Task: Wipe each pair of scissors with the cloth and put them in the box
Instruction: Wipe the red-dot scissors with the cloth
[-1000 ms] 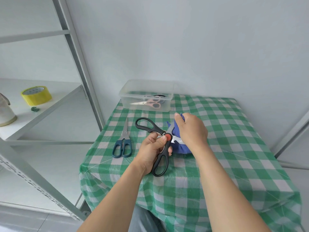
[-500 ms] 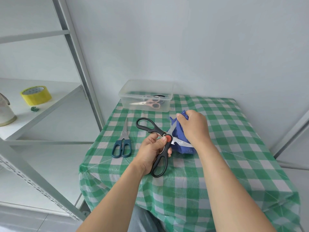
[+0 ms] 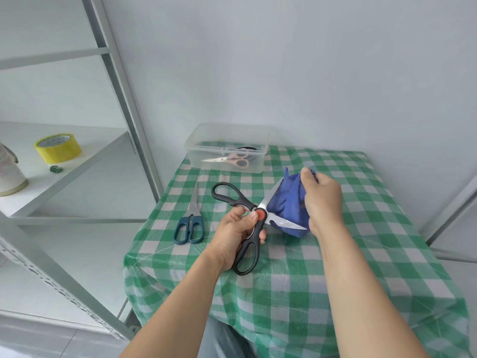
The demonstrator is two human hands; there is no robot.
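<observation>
My left hand (image 3: 233,235) grips black-handled scissors (image 3: 246,250) near their red pivot, blades spread apart above the table. My right hand (image 3: 321,200) holds a bunched blue cloth (image 3: 285,206) wrapped over the upper blade, while the lower blade sticks out bare toward the right. Blue-handled scissors (image 3: 190,224) lie shut on the green checked tablecloth (image 3: 309,280), left of my hands. The clear plastic box (image 3: 227,148) stands at the table's far left corner with pink-handled scissors (image 3: 231,160) and a dark item inside.
A white metal shelf unit (image 3: 77,161) stands left of the table, carrying a yellow tape roll (image 3: 58,148), a small green thing and a pale jug. The wall runs close behind the table. A grey frame stands at the right edge.
My right hand has slid the cloth to the right and away along the upper blade, uncovering more of the lower blade. My left hand keeps the scissors almost still.
</observation>
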